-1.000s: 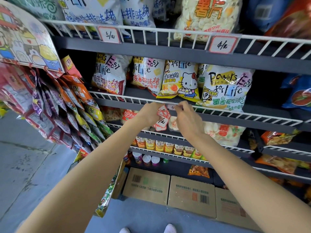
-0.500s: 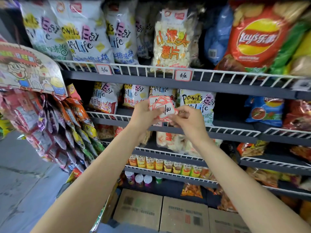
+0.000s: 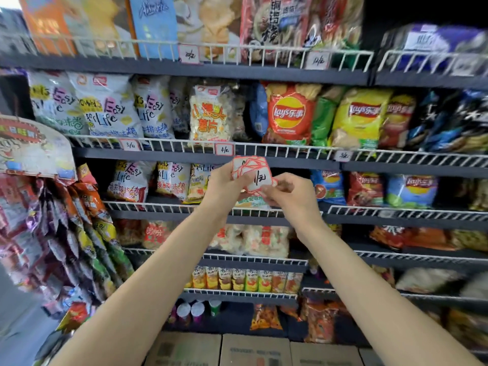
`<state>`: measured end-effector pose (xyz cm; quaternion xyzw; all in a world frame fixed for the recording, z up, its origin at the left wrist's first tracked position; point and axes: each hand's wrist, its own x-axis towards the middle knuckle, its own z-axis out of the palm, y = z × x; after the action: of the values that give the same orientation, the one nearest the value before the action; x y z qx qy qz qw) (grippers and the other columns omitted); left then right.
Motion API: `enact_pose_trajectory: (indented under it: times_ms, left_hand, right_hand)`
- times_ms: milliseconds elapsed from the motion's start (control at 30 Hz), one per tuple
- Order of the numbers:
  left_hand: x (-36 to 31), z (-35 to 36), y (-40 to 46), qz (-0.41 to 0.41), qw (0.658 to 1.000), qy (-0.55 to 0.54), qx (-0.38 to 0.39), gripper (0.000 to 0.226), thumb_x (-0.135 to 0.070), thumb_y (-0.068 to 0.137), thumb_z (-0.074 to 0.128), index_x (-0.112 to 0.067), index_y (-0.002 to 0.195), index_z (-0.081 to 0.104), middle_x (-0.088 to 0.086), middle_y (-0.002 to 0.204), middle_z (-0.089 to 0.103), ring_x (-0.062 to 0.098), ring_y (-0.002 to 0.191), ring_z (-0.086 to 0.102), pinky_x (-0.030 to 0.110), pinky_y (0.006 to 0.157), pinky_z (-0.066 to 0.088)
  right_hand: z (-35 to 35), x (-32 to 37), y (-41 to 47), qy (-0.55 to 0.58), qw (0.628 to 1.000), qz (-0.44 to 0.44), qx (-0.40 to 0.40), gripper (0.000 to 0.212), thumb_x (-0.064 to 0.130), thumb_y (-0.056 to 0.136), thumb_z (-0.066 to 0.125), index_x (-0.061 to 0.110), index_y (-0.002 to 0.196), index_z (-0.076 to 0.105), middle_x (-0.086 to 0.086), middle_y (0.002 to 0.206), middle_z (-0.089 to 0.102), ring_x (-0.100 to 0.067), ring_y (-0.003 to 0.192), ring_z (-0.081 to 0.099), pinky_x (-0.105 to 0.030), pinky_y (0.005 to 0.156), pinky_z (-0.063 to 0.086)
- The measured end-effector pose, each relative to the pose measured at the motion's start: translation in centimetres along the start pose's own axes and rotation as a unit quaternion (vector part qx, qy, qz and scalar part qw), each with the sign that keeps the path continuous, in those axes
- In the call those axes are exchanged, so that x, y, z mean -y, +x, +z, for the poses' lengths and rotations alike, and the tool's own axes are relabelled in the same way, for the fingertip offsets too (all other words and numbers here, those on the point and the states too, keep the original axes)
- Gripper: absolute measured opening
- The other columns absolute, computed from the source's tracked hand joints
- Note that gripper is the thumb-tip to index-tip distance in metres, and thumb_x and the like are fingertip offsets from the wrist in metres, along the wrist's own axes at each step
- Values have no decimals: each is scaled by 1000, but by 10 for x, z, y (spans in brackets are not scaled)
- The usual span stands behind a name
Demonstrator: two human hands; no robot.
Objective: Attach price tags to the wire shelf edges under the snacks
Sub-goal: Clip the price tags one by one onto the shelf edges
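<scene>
My left hand (image 3: pixel 224 184) grips a small stack of white price tags with red borders (image 3: pixel 247 166), held up in front of the shelves. My right hand (image 3: pixel 290 192) pinches one tag with black handwriting (image 3: pixel 260 180) at the stack's lower right. Both hands hover just above the white wire shelf edge (image 3: pixel 171 207) under the Easy Life snack bags (image 3: pixel 129 180). Tags hang on the wire edge above: one at the left (image 3: pixel 129 145), one in the middle (image 3: pixel 224 149), one at the right (image 3: pixel 342 155). Two more tags (image 3: pixel 188 54) sit on the top shelf edge.
Lay's chip bags (image 3: pixel 290 114) fill the shelves to the right. A rack of hanging snack packets (image 3: pixel 52 233) under a cartoon sign (image 3: pixel 29 146) juts out at the left. Cardboard boxes (image 3: pixel 253 351) stand on the floor below the lowest shelf.
The view has tilted upward, revealing higher shelves. Both hands rose from the wire edge with the tag stack, and my right hand now pinches a single tag beside the stack.
</scene>
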<state>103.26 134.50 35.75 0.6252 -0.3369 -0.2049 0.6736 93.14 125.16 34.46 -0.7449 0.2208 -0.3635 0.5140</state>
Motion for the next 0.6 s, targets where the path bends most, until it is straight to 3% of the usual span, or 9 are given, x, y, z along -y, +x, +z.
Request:
enact_pose_trajectory:
  times_ms: [167,267,333,433,500,600]
  left_hand:
    - [-28,49,-7,29,999,21,35,11,-7,94,54,-11,101,62,1,83,68,11,73,64,24,71,57]
    - [-35,93,-12,43,998,18,45,15,-6,94,53,-10,105,62,-2,83,68,7,69,64,17,59,53]
    - [-35,126,-14,54,998,21,29,15,-5,93,54,-12,103,63,0,86,69,12,76,66,20,65,56]
    - [-38,180,-13,75,997,30,3,15,-6,92,55,-13,102,64,7,96,71,21,89,68,37,83,56]
    - [-38,216,-13,72,997,17,-16,14,-8,93,53,-13,102,64,7,96,72,18,86,68,40,84,56]
    - [-37,267,-16,62,998,9,-29,13,-12,95,52,-12,98,64,7,91,71,17,81,67,44,85,56]
  right_hand:
    - [-53,9,-12,24,999,-21,-25,11,16,83,69,15,72,66,-13,71,68,-18,64,65,-31,66,57]
    - [-93,4,-17,48,997,-28,-48,13,17,86,67,13,74,66,-8,70,68,-15,63,64,-27,63,57]
    - [-123,-3,-17,40,996,-40,-62,14,16,87,65,13,73,66,-7,69,68,-15,62,64,-26,63,56]
    - [-172,-13,-9,38,995,-50,-77,14,15,87,65,11,74,68,-12,72,70,-22,65,68,-32,65,57]
    - [-206,-19,-5,22,995,-58,-73,15,16,86,66,13,72,68,-8,67,69,-16,60,66,-35,65,56]
    - [-256,-27,-1,-6,996,-69,-54,16,14,86,65,9,71,67,-5,62,65,-8,54,59,-25,58,51]
